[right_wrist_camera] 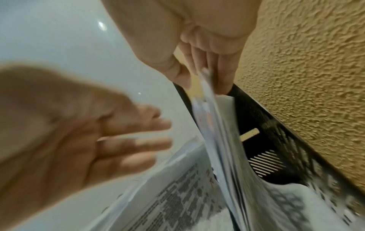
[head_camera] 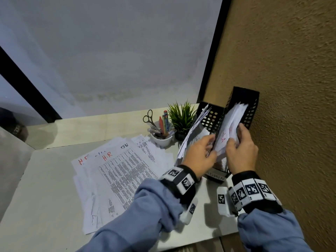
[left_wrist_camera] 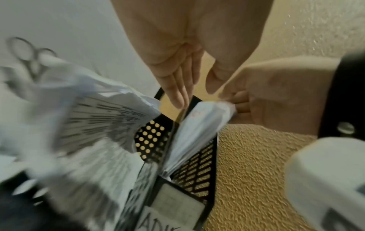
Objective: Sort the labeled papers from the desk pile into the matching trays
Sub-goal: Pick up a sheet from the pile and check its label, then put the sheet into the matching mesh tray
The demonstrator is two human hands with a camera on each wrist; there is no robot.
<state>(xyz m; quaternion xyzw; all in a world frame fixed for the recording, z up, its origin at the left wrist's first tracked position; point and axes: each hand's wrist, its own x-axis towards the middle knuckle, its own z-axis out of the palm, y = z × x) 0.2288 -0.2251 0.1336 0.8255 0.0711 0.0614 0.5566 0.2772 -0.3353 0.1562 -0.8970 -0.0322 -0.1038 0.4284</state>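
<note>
Sheaf in hand: a bundle of white papers [head_camera: 229, 132] with red writing on the front sheet stands upright in the right-hand black tray [head_camera: 244, 108], the one against the textured tan wall [head_camera: 291, 70]; its top edge leans toward that wall.
Right hand: the right hand [head_camera: 241, 151] pinches the sheaf near its top edge — thumb on the near face, fingers [right_wrist_camera: 227, 68] behind it, inside the tray.
Left hand: the left hand [head_camera: 201, 153] is at the left face of the same sheaf, fingers [left_wrist_camera: 176, 87] straight and close together, spread flat rather than curled; whether they press the paper cannot be told through the blur.
Tray label: a white tag [head_camera: 215, 177] on the tray's near end reads "ADMIN", partly hidden by the wrists.
Neighbouring tray: a second black perforated tray [head_camera: 213, 116] stands just to the left, with printed sheets [head_camera: 192, 133] leaning out of it toward the desk.
Desk pile: the loose papers [head_camera: 116, 171] lie fanned on the white desk [head_camera: 45, 188], well left of the trays — two show "H.R" in red.
Beyond: a white cup [head_camera: 161, 140] with pens and scissors [head_camera: 149, 118], beside a small green plant [head_camera: 181, 115].
Sleeves: blue, with black-and-white marker bands [head_camera: 251, 191] at both wrists.
</note>
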